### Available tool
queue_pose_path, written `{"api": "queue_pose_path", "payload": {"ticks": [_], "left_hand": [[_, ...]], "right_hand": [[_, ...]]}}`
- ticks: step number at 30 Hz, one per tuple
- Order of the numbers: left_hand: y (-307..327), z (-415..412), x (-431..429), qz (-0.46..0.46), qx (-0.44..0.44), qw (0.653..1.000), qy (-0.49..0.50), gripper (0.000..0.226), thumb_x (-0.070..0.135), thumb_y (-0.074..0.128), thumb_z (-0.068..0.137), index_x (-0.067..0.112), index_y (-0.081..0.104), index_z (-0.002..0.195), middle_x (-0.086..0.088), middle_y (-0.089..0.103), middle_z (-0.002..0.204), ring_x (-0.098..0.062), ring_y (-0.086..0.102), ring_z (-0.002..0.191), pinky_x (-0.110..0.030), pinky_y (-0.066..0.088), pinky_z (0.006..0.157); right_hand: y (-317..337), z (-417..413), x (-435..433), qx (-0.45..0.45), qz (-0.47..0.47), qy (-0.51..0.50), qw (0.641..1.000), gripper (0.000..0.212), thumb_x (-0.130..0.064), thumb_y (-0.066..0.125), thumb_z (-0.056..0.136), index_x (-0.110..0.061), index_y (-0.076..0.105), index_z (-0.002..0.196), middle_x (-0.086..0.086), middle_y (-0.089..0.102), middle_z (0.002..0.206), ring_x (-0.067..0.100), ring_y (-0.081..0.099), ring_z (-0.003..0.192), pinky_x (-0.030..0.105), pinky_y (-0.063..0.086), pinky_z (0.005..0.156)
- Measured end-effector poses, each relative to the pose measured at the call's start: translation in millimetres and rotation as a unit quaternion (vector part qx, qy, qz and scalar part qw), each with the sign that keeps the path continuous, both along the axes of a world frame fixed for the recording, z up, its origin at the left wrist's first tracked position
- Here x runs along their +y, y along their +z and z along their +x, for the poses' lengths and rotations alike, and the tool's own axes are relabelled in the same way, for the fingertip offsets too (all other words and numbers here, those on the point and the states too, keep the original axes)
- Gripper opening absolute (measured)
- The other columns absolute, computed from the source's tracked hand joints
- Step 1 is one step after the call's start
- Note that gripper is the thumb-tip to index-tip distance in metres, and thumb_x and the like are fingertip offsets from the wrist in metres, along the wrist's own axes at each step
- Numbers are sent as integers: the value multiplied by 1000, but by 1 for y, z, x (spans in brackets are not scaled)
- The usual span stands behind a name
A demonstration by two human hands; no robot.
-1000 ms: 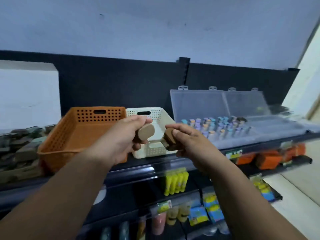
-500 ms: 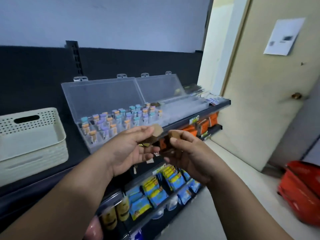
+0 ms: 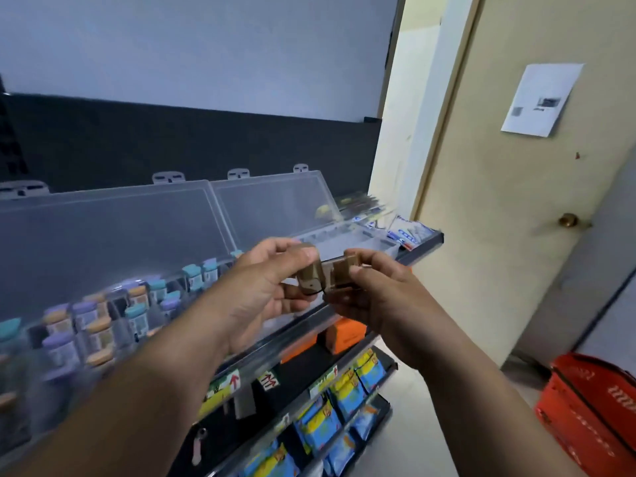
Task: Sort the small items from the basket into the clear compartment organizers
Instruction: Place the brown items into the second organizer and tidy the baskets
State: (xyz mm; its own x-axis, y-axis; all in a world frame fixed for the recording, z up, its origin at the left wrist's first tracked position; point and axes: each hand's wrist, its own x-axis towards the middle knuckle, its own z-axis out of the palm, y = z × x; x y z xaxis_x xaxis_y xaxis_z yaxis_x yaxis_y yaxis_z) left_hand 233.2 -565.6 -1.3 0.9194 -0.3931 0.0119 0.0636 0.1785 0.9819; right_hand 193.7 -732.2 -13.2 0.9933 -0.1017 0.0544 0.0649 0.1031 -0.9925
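My left hand [image 3: 265, 280] grips a small tan rounded item [image 3: 309, 277] between thumb and fingers. My right hand [image 3: 375, 297] pinches a second small brown item [image 3: 339, 275] right beside it; the two items nearly touch. Both hands hover in front of the shelf's edge, over two clear compartment organizers with their lids up. The left organizer [image 3: 103, 235] holds several small bottles with coloured caps [image 3: 93, 325]. The right organizer [image 3: 344, 237] sits just behind my hands, its compartments blurred. The baskets are out of view.
Lower shelves carry orange boxes [image 3: 347, 335] and blue-yellow packets [image 3: 344, 397]. Packets [image 3: 406, 232] lie at the shelf's right end. A beige door with a knob [image 3: 568, 220] stands at the right, and a red shopping basket [image 3: 592, 404] sits on the floor.
My view has swung right, away from the orange and cream baskets, to the organizers and the door. Both hands have carried their items along and now hold them closer together.
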Motion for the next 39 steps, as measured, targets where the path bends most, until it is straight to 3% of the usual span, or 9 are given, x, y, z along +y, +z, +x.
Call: {"api": "queue_pose_path", "payload": {"ticks": [2, 6, 9, 14, 18, 21, 26, 31, 39], "left_hand": [[5, 20, -7, 25, -22, 999, 12, 27, 31, 66, 78, 16, 64, 101, -7, 67, 83, -24, 66, 71, -32, 53, 67], [12, 51, -16, 116, -79, 989, 50, 46, 51, 71, 62, 18, 69, 95, 0, 71, 80, -14, 61, 75, -33, 44, 73], [15, 77, -22, 146, -105, 980, 88, 30, 35, 76, 75, 14, 67, 94, 3, 68, 71, -9, 56, 64, -30, 46, 68], [16, 120, -34, 230, -137, 949, 167, 19, 14, 73, 79, 12, 64, 95, 0, 72, 85, -17, 67, 78, -40, 56, 79], [7, 155, -53, 343, -161, 904, 200, 30, 21, 73, 79, 30, 55, 102, 14, 62, 93, -12, 64, 83, -35, 55, 80], [-2, 178, -68, 409, -154, 876, 203, 21, 25, 69, 76, 33, 55, 91, 11, 62, 89, -16, 64, 82, -39, 55, 81], [-13, 201, -90, 524, -131, 817, 203, 15, 16, 69, 80, 16, 64, 94, 0, 62, 94, -16, 60, 88, -32, 53, 80], [-26, 217, -94, 613, -112, 760, 185, 20, 25, 68, 84, 18, 64, 101, 1, 57, 101, -17, 53, 95, -29, 46, 83], [-38, 226, -101, 689, -60, 705, 155, 23, 35, 61, 88, 23, 63, 107, -2, 56, 112, -24, 42, 111, -42, 42, 95]], "right_hand": [[2, 22, -10, -8, -10, 5, 1000, 19, -12, 48, 98, -18, 58, 113, 7, 71, 97, 25, 70, 85, 42, 53, 87], [3, 60, -31, -18, -70, 12, 997, 23, -14, 54, 97, -26, 58, 116, 5, 69, 108, 21, 70, 97, 37, 55, 85], [7, 97, -47, -27, -132, 3, 991, 28, -16, 59, 94, -27, 58, 120, 0, 69, 110, 19, 66, 102, 30, 50, 79], [10, 163, -74, -59, -278, -18, 959, 31, -20, 63, 90, -29, 57, 119, -5, 63, 114, 16, 60, 103, 36, 51, 90], [6, 216, -87, -78, -347, 12, 934, 36, -18, 65, 89, -24, 55, 123, -2, 61, 112, 13, 58, 96, 19, 43, 68], [0, 254, -93, -74, -398, 64, 912, 34, -18, 67, 87, -21, 56, 119, -3, 60, 107, 14, 58, 93, 23, 43, 77], [-17, 294, -97, -89, -473, 124, 867, 16, -23, 70, 82, -22, 60, 95, -5, 64, 88, 18, 62, 85, 35, 51, 82], [-27, 316, -88, -95, -522, 196, 824, 16, -31, 70, 82, -27, 55, 81, -5, 62, 88, 18, 60, 86, 31, 49, 77], [-36, 328, -80, -106, -585, 239, 767, 27, -39, 73, 78, -19, 63, 93, 0, 57, 96, 19, 58, 89, 30, 46, 75]]}}
